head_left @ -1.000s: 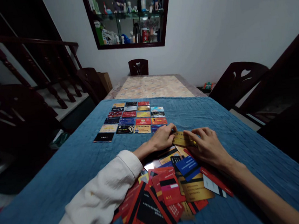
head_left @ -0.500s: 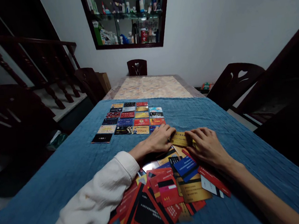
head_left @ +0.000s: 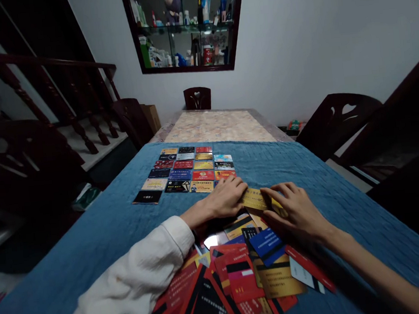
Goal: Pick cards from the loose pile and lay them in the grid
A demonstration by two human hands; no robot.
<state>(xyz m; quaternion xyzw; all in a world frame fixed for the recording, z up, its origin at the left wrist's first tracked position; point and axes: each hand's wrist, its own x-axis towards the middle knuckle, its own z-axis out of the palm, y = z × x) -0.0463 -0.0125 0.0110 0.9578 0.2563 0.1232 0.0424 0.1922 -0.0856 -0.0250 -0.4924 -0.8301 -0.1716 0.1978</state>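
Note:
A gold card (head_left: 253,200) is held up over the top edge of a loose card pile. My left hand (head_left: 225,198) pinches its left end, fingers curled. At its right end my right hand (head_left: 297,212) is closed, thumb below and fingers above. Another shiny gold piece (head_left: 279,208) shows between the right thumb and fingers, its shape partly hidden. Beneath and nearer me lie overlapping cards: a blue card (head_left: 268,246), a red card (head_left: 240,278), a black card (head_left: 213,307) and several others. Beyond my left hand, cards lie face up in columns, including a red one (head_left: 203,176).
A blue cloth (head_left: 120,234) covers the near table; a patterned tabletop (head_left: 221,124) shows at its far end. Dark wooden chairs (head_left: 339,120) stand around. A wall cabinet (head_left: 185,26) hangs behind, and a stair railing (head_left: 59,102) is at left.
The view has tipped slightly, so the scene sits lower and further right. My right hand has turned a little, and more of the shiny gold piece shows in it.

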